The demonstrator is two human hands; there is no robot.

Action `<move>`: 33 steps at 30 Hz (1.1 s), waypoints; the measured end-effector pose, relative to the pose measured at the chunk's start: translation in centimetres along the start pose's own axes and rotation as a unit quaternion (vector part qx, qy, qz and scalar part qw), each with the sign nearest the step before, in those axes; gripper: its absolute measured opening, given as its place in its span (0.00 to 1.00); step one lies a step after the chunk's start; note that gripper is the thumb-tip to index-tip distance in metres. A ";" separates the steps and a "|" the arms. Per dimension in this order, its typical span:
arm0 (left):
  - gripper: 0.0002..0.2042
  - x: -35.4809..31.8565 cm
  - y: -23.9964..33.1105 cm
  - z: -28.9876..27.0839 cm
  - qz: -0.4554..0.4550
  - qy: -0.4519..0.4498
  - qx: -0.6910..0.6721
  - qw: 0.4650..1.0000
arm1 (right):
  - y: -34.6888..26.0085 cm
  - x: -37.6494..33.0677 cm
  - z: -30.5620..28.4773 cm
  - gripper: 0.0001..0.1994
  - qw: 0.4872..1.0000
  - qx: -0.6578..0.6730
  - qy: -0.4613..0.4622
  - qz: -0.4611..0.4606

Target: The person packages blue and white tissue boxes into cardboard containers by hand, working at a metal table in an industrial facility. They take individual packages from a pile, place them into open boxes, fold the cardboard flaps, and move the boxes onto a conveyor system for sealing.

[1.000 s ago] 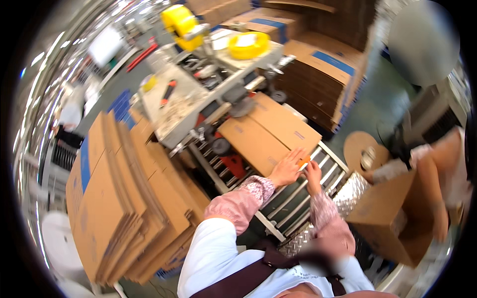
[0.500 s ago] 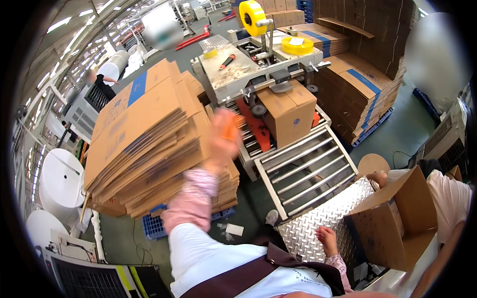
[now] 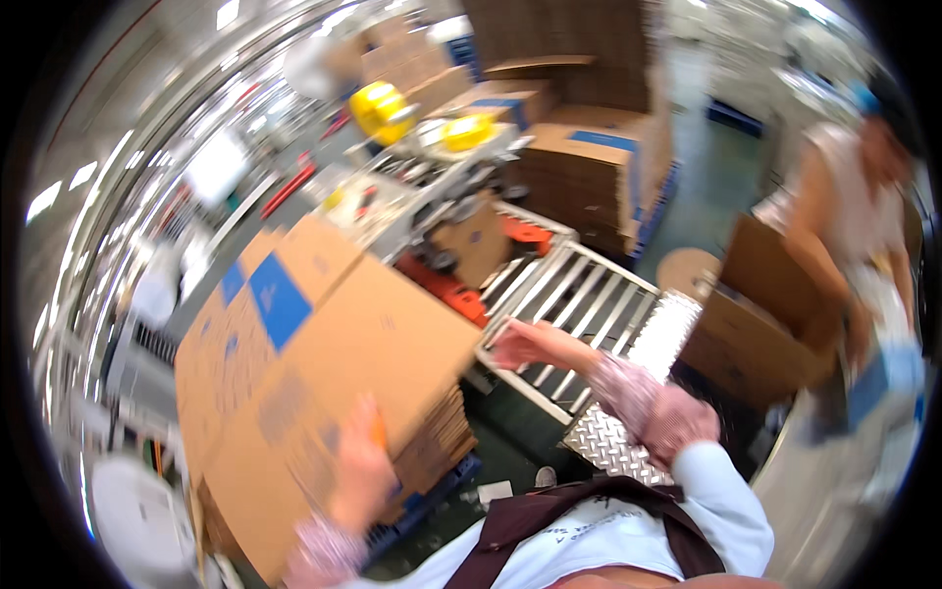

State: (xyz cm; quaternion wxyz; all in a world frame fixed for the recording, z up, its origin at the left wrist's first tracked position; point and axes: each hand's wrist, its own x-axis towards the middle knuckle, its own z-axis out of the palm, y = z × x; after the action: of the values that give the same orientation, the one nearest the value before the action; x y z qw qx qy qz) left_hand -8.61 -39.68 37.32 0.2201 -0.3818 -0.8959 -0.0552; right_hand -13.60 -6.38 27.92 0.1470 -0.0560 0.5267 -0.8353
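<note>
Now the flat cardboard sheet sits tilted on top of the big stack of flat boxes, and it has a blue patch near its far end. The left hand grips the sheet's near edge, with its fingers curled onto the brown face. The right hand is to the right of the sheet, just past its corner. It is open with the fingers spread, and it holds nothing. It hangs over the near end of the metal roller track, which lies right of the sheet. Beyond the sheet stands a taping machine with yellow tape rolls on top. A small brown box sits at its mouth. Far to the right of the sheet, another person bends over an open cardboard box.
</note>
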 end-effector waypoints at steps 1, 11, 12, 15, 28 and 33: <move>0.27 -1.0 3.6 0.2 0.034 -0.071 0.036 0.996 | -1.6 1.5 0.8 0.24 0.998 0.054 0.029 0.033; 0.28 -3.8 9.3 16.2 0.147 0.000 -0.135 0.980 | -6.4 -24.6 -5.8 0.15 0.808 -0.420 0.384 -0.152; 0.28 -2.5 10.5 16.0 0.130 -0.032 -0.220 0.966 | -7.3 -29.0 -5.1 0.14 0.809 -0.363 0.424 -0.184; 0.31 1.4 12.9 17.8 0.186 -0.065 -0.376 0.906 | -8.6 -39.8 -2.5 0.10 0.664 -0.498 0.510 -0.224; 0.24 26.3 17.7 12.3 0.254 -0.229 -0.196 0.919 | -5.5 -34.3 -2.2 0.17 0.366 -0.823 0.434 0.011; 0.22 29.7 17.9 11.2 0.316 -0.395 -0.203 0.838 | 0.6 -34.9 1.9 0.23 0.324 -0.787 0.504 -0.150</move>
State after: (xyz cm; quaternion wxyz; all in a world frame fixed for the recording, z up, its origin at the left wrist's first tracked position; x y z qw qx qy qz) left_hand -18.03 -4.50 38.99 -0.2295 -0.6697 -0.7063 -0.0073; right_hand 20.20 2.33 30.38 -0.3869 0.2080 0.8935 0.0932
